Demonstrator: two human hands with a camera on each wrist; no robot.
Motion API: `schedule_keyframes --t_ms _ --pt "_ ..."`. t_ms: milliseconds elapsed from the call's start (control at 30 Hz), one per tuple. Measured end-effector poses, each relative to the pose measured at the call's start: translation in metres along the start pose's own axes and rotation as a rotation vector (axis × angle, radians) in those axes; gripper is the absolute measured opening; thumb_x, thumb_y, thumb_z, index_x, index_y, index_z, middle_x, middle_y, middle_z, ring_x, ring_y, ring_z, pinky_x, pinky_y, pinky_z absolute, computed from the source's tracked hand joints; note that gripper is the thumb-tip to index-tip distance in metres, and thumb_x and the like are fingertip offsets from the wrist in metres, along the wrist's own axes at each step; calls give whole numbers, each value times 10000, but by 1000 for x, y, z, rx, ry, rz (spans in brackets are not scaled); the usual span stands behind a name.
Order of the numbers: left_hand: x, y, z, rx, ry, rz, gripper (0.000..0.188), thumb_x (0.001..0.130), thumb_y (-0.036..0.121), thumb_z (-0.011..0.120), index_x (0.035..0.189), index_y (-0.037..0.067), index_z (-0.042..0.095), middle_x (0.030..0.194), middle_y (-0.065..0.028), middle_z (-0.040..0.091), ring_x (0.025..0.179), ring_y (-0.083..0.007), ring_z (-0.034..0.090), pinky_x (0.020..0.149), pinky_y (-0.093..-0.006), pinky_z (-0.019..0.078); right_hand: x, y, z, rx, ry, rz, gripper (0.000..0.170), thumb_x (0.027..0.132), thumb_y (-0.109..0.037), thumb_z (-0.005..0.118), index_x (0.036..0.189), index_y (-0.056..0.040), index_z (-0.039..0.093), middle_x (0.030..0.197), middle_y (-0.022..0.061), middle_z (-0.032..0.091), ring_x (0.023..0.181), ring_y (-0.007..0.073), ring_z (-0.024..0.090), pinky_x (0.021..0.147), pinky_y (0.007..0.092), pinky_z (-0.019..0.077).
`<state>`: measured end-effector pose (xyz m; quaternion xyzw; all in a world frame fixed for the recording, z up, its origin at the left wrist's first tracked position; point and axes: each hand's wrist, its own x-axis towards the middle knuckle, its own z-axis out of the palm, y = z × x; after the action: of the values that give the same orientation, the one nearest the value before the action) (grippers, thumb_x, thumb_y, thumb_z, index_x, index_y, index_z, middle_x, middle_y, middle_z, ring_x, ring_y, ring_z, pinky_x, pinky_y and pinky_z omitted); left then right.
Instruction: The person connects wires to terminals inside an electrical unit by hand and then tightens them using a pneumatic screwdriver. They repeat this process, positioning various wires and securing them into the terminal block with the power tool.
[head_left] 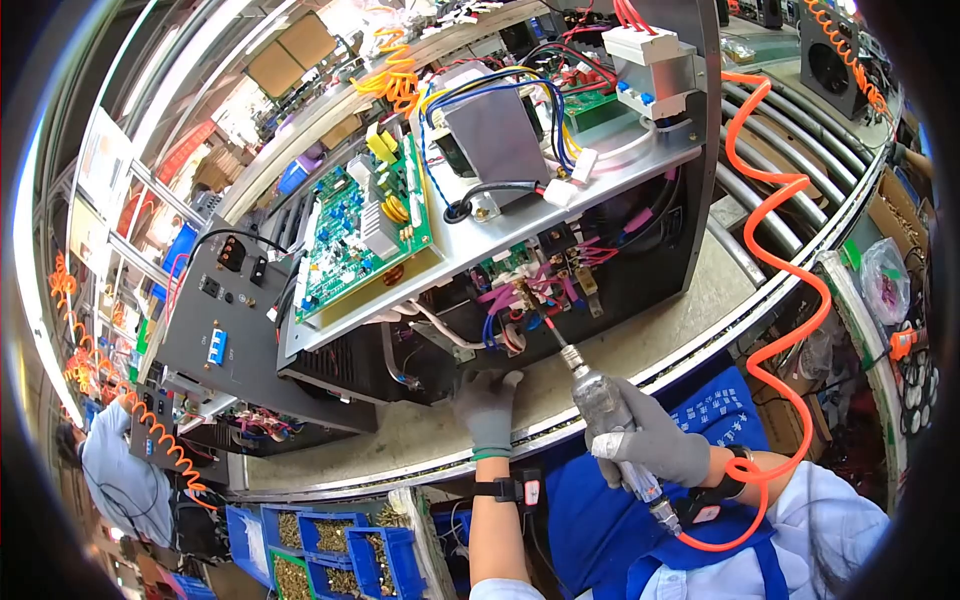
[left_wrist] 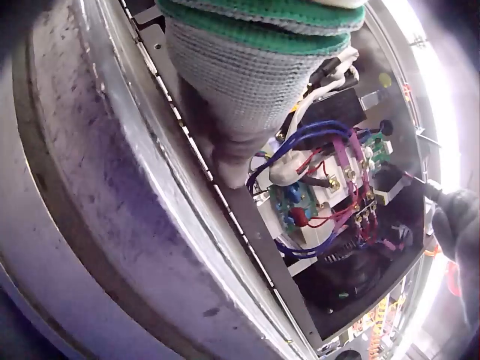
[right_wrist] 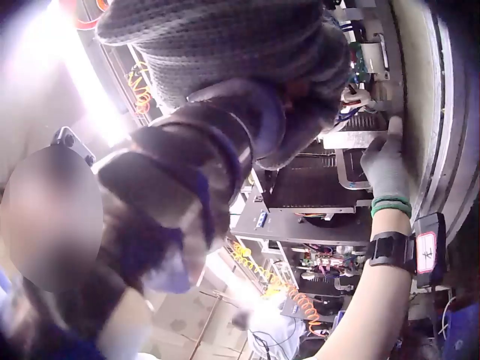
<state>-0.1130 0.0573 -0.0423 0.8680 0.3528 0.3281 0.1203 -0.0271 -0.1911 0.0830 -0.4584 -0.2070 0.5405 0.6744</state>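
Note:
A grey-gloved right hand [head_left: 660,440] grips a pneumatic screwdriver [head_left: 598,398], its fingers wrapped round the body. The tool's long bit [head_left: 553,330] points up and left into the open lower bay of a black equipment chassis [head_left: 650,265], where its tip overlaps purple-marked terminals and wiring. At the chassis's near lower edge rests the gloved left hand [head_left: 487,410], thumb spread from the fingers. In the left wrist view, blue wires [left_wrist: 322,129] and red leads lie just beyond that glove [left_wrist: 232,82]. A metal shelf above carries a green circuit board [head_left: 345,235] and a grey block.
An orange coiled air hose [head_left: 765,235] runs from the tool up the right side. Metal rollers [head_left: 790,150] lie at the back right. Blue bins [head_left: 385,560] of small fasteners stand below left. Another chassis [head_left: 215,300] sits at left; a person [head_left: 125,470] works beyond.

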Motion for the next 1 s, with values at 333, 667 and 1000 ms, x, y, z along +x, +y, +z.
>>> schedule_keyframes --t_ms 333,667,1000 --pt "2 -1 1 30 -28 1 278 627 425 790 767 189 750 843 -50 656 872 -288 605 803 -426 469 6 -24 -11 -49 48 11 612 842 -177 651 1337 -29 322 723 101 546 485 172 577 421 301 457" --pt "0 -2 3 86 -11 21 280 641 418 790 771 173 749 843 -69 656 900 -300 603 825 -415 468 22 -4 -18 322 -86 3 443 882 -331 572 1153 -15 421 683 86 520 459 159 529 405 282 445" --pt "0 -9 12 17 4 30 265 620 388 804 764 172 755 819 -67 652 857 -285 604 784 -409 479 14 -34 -5 -42 87 10 507 827 -236 651 1219 -21 412 750 88 557 453 163 550 391 303 462"
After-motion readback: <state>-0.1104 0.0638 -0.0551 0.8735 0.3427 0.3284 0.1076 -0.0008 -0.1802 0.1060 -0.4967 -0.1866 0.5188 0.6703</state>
